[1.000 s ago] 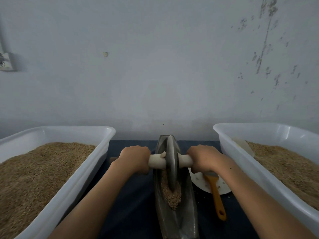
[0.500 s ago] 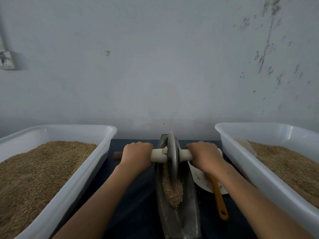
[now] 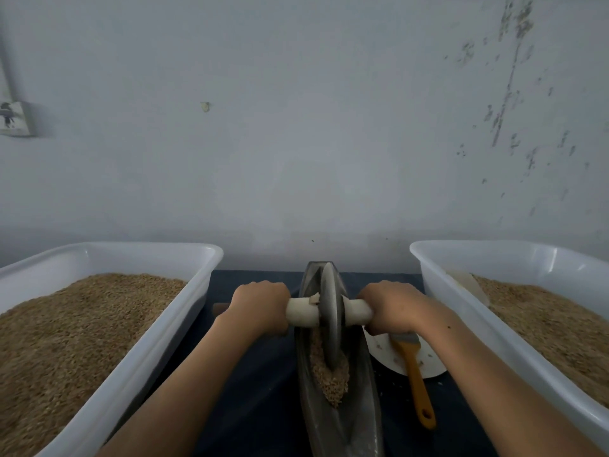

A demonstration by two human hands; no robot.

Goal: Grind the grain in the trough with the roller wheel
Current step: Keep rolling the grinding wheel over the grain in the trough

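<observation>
Both forearms reach straight forward from the bottom of the view, converging slightly toward the middle, wrists level and knuckles up. The left hand (image 3: 260,306) is curled in a full fist round the left end of the handle (image 3: 301,312), a pale cylindrical bar that runs crosswise through the wheel; a short darker stub of the bar pokes out beyond the fist on the far left. The right hand (image 3: 392,305) wraps the right end of the same bar in the same overhand fist, fingers folded under and out of sight.

Between the two fists stands the roller wheel (image 3: 330,319), a thin grey metal disc, upright and seen edge-on, its lower rim sunk into the grain (image 3: 329,374). That grain lies as a small tan heap in the channel of the trough (image 3: 359,420), a long, narrow, boat-shaped metal vessel set lengthwise away from the person, with its far tip close to the wall (image 3: 296,127). The wheel sits toward the far half of the trough, the heap spreading just nearer than it.

Just right of the trough, partly under the right wrist, lies a white plate (image 3: 431,361) with a brush (image 3: 417,384) across it, its orange handle pointing toward the person. All of this rests on a dark blue tabletop (image 3: 257,407). Flanking it are two large white plastic tubs: the left tub (image 3: 138,351) and the right tub (image 3: 514,344), each filled with tan grain; a pale scoop-like piece leans inside the right one.
</observation>
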